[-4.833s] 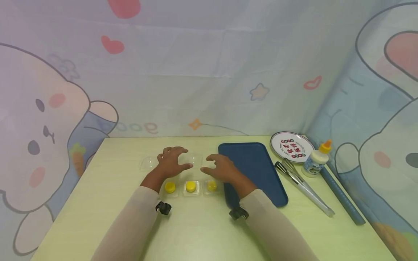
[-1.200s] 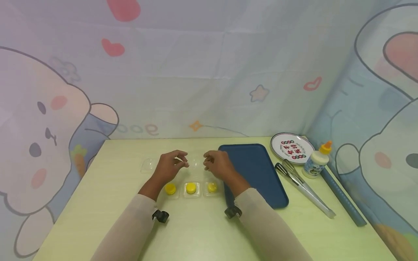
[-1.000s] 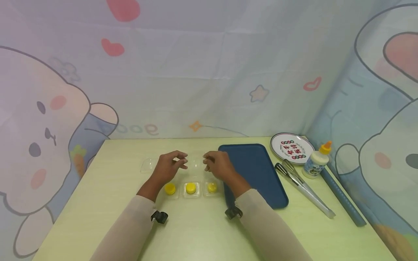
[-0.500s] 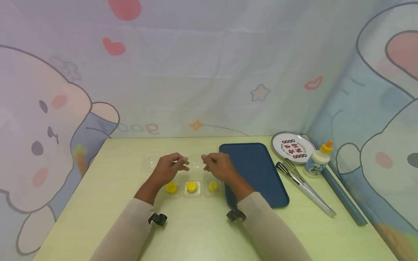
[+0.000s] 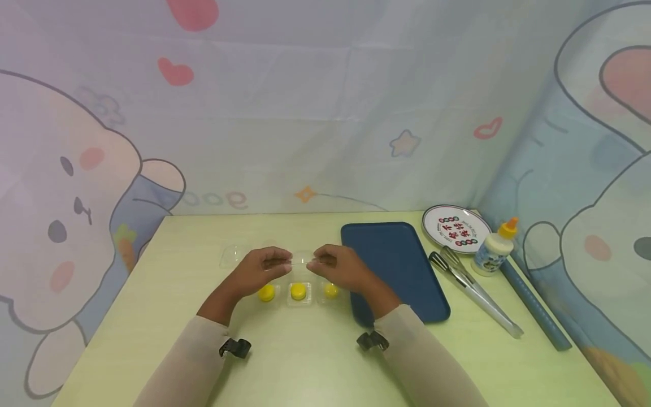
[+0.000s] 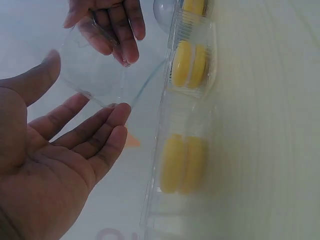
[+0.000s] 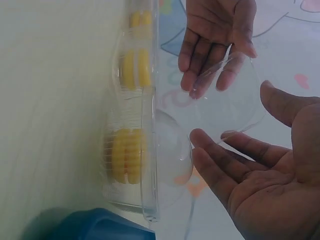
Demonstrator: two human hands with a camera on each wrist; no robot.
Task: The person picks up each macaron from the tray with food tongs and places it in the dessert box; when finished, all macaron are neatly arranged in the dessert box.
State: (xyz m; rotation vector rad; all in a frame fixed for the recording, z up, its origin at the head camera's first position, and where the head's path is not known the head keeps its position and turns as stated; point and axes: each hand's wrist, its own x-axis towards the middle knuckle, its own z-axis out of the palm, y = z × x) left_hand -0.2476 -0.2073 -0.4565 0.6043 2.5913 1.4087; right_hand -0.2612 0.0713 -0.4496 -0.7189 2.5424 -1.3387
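Observation:
My left hand [image 5: 256,272] and right hand [image 5: 346,268] hold a clear domed plastic lid [image 5: 302,258] between them, fingers and thumbs at its edges. In the wrist views the lid [image 6: 92,67] is see-through and apart from the boxes. Just on the near side of it stands a clear box base with a yellow macaron [image 5: 298,291]. A second yellow macaron [image 5: 266,292] sits in a box at the left, without a dome over it. The yellow macaron [image 5: 331,290] at the right is under a clear dome [image 7: 172,145].
Another clear lid [image 5: 234,254] lies at the back left. To the right are a blue tray [image 5: 396,271], metal tongs [image 5: 478,294], a printed plate [image 5: 455,229], a white glue-like bottle [image 5: 493,253] with an orange nozzle, and a dark blue-grey strip [image 5: 534,308].
Earlier the hands were spread apart over the back of the table. They closed in on the clear lid, and now hold it nearer to the middle macaron. The macarons have not moved.

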